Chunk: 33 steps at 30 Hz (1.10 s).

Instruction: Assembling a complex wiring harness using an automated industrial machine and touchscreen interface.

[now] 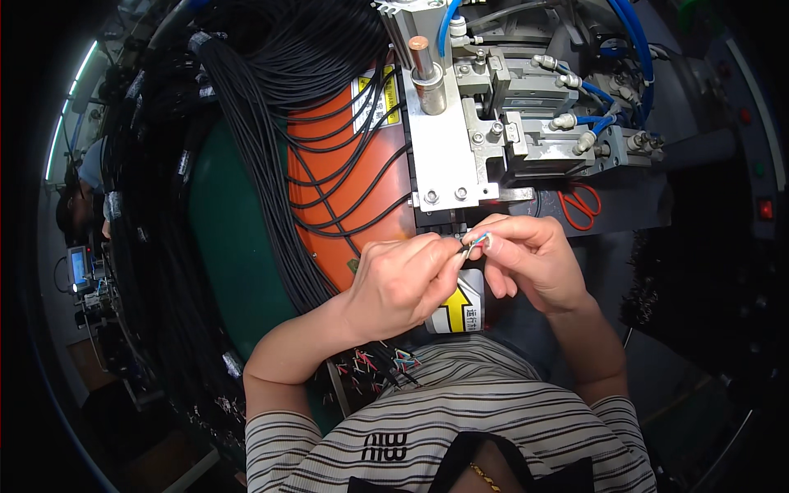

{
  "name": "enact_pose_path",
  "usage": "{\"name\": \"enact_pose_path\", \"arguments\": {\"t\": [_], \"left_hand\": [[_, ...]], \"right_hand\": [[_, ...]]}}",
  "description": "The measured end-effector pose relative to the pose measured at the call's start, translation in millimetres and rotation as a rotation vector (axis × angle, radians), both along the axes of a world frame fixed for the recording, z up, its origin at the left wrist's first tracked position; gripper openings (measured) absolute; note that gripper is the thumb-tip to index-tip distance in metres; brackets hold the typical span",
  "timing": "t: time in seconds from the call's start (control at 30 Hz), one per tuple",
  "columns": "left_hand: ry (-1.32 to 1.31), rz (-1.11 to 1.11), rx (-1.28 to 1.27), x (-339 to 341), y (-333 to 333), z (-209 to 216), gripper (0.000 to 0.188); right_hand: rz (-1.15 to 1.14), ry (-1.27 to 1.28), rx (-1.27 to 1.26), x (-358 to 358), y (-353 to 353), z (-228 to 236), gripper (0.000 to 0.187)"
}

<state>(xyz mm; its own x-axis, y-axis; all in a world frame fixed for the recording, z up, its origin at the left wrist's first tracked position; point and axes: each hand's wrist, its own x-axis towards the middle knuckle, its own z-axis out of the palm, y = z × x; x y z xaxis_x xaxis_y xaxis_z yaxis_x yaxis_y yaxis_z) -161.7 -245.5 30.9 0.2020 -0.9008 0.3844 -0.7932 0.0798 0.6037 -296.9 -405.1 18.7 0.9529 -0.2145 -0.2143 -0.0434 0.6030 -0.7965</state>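
In front of the machine's edge, both my hands meet at the end of a thin black cable (pixel 464 247). My left hand (pixel 403 278) pinches the cable between thumb and fingers. Fine coloured wires (pixel 480 241), blue and whitish among them, fan out from its tip. The fingertips of my right hand (pixel 530 256) are closed on these wires, partly hiding them. Just beyond my hands is the metal fixture (pixel 444 156) with a round post.
A thick bundle of black cables (pixel 246 123) drapes over an orange surface (pixel 341 168) on the left. Pneumatic cylinders (pixel 538 94) with blue hoses stand at the far right. Red-handled scissors (pixel 580 207) lie beside them. Several cable ends (pixel 382 361) hang near my lap. Another person (pixel 86 185) is at far left.
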Motion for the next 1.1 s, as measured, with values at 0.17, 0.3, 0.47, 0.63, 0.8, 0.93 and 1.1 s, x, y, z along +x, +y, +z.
{"name": "enact_pose_path", "arguments": {"t": [0.17,0.3,0.47,0.63,0.8,0.93,1.1], "left_hand": [[0.320,-0.015,0.098,-1.0,-1.4,3.2,0.012],[0.253,0.044,0.120,-7.9,0.4,0.6,0.010],[-0.110,0.068,0.053,-10.8,-0.5,1.2,0.019],[-0.242,0.044,0.083,-5.6,-1.7,0.2,0.035],[-0.191,0.044,0.110,-4.6,-1.9,-1.6,0.040],[-0.202,0.024,0.100,-3.6,-2.7,-2.5,0.040],[-0.265,-0.045,0.188,-1.2,-1.5,3.0,0.035]], "right_hand": [[-0.029,0.003,-0.106,0.2,2.8,-0.2,0.012],[-0.284,-0.192,-1.193,0.7,11.3,-8.5,0.007],[-0.220,-0.047,-1.578,2.1,11.2,1.7,0.007],[-0.172,0.001,-1.621,4.5,10.7,-0.5,0.011],[-0.176,-0.029,-1.557,2.8,11.1,-7.4,0.007],[-0.195,-0.031,-1.562,2.7,12.3,-8.3,0.007],[-0.119,-0.007,-1.692,4.8,12.0,0.6,0.009]]}}
